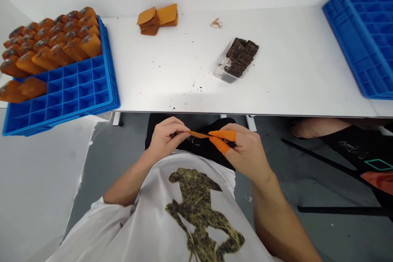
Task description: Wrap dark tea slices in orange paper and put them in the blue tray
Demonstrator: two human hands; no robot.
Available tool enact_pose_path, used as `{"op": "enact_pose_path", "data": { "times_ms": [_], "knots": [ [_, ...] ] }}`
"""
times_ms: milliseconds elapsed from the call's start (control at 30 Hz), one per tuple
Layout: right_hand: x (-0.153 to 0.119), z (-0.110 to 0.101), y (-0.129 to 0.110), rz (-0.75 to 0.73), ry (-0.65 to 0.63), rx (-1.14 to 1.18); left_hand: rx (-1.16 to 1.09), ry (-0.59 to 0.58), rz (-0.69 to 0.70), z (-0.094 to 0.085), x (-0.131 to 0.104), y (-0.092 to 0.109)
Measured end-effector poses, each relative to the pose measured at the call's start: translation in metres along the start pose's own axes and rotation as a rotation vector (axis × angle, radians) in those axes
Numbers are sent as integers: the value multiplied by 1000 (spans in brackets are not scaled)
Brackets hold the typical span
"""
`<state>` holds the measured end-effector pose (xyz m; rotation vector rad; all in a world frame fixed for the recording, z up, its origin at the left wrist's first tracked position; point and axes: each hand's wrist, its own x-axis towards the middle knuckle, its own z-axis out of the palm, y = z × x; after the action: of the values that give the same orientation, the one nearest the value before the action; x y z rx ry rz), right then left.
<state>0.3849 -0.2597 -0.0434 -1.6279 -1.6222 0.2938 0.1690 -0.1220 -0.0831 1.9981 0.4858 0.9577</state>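
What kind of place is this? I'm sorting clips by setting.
Likely a small packing workshop: a plain white table, a blue grid tray part-filled with orange pouches, and both hands, left hand and right hand, holding one orange pouch.

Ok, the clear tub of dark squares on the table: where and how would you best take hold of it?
Probably grip the clear tub across its two long walls from above, near the emptier near-left end. It lies at an angle on the table, and the dark squares pile toward its far end.
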Motion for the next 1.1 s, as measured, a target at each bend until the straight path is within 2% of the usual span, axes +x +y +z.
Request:
{"op": "enact_pose_path", "data": {
  "times_ms": [100, 267, 500, 567, 633, 700, 733, 833, 900, 967, 1033, 1100],
  "knots": [
    [4, 0, -1, -66, 11, -71, 29, -13, -9, 3, -1, -1],
    [11, 3, -10, -274, -43, -225, 176, -130, 126, -9, 4, 7],
    [31, 24, -21, -483, 3, -296, 475, -382, 106, -41, 5, 21],
    [37, 32, -26, -528, -5, -274, 518, -395, 102, -54, -1, 26],
    [41, 37, -31, -536, -15, -248, 538, -349, 88, -75, -7, 34],
    [43, 38, -33, -496, -22, -245, 590, -215, 22, -112, -10, 42],
    [43, 38, -33, -466, -35, -251, 648, -116, -35, -137, -10, 46],
    [43, 35, -31, -418, -71, -288, 962, 183, -242, -232, -5, 50],
    [42, 35, -29, -427, -67, -313, 1170, 298, -402, -298, 0, 43],
    [41, 37, -27, -439, -45, -329, 1315, 338, -572, -351, 4, 29],
    [39, 39, -26, -439, -53, -335, 1385, 329, -714, -385, 5, 11],
    [38, 39, -23, -421, -68, -325, 1423, 327, -790, -402, 5, -8]
  ]
}}
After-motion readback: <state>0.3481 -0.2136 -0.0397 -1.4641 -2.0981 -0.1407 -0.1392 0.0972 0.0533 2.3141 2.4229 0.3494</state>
